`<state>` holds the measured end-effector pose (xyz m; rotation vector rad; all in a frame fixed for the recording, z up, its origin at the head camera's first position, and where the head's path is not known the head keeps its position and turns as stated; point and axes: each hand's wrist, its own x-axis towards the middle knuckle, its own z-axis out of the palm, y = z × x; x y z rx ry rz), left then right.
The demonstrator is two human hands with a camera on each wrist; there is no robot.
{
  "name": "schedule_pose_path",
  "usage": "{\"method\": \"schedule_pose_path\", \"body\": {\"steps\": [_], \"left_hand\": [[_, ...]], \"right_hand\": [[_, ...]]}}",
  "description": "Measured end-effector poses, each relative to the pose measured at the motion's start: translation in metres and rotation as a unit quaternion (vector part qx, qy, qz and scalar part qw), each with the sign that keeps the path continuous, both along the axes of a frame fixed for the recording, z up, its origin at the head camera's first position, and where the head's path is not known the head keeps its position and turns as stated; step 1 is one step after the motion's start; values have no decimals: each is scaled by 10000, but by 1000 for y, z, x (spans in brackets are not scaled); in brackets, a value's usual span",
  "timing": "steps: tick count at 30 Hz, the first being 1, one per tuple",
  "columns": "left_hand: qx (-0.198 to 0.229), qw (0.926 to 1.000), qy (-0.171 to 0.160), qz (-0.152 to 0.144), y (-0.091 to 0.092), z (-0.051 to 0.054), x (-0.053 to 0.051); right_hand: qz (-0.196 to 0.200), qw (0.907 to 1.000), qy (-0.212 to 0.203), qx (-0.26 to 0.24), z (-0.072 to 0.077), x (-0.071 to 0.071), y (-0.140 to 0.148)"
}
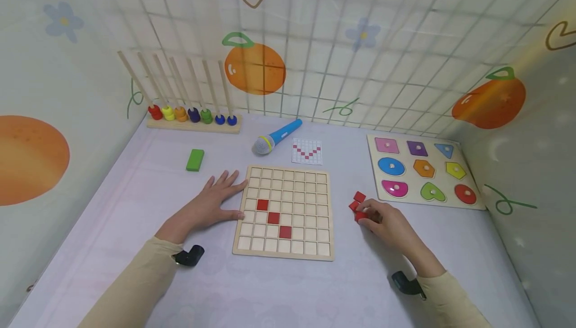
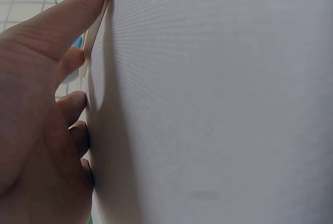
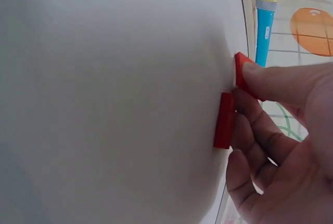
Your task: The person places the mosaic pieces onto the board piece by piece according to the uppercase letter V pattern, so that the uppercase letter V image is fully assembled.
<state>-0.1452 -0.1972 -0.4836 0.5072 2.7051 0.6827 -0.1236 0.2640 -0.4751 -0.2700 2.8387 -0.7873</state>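
A wooden grid board (image 1: pixel 309 209) lies on the table, with three red tiles (image 1: pixel 273 218) set diagonally in its cells. My left hand (image 1: pixel 210 203) rests flat with fingers spread, its thumb and index finger touching the board's left edge; in the left wrist view the left hand (image 2: pixel 47 88) has its thumb at that edge. Right of the board, my right hand (image 1: pixel 390 224) pinches a red tile (image 1: pixel 360 215) beside other loose red tiles (image 1: pixel 359 196). The right wrist view has the right hand (image 3: pixel 281 140) with thumb and finger on a red tile (image 3: pixel 243 72), another tile (image 3: pixel 225 121) near the fingers.
Behind the board are a blue microphone (image 1: pixel 278 137) and a patterned card (image 1: pixel 307 151). A green block (image 1: pixel 195 160) lies left, in front of a bead stand (image 1: pixel 193 124). A shape puzzle (image 1: pixel 427 169) lies at the right. Patterned cloth hangs behind the table.
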Motion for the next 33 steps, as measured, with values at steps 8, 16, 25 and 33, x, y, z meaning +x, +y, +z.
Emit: {"method": "schedule_pose_path", "body": {"steps": [8, 16, 25, 33], "left_hand": [[-27, 10000, 38, -23, 0, -1, -1], [-25, 10000, 71, -41, -1, -4, -1], [8, 10000, 51, -33, -1, -3, -1], [-1, 10000, 60, -43, -1, -4, -1]], "right_hand": [[-44, 9997, 2, -231, 1, 1, -2], [-153, 9991, 221, -331, 0, 0, -7], [-55, 9978, 445, -496, 2, -3, -14], [24, 9973, 450, -576, 2, -6, -23]]}}
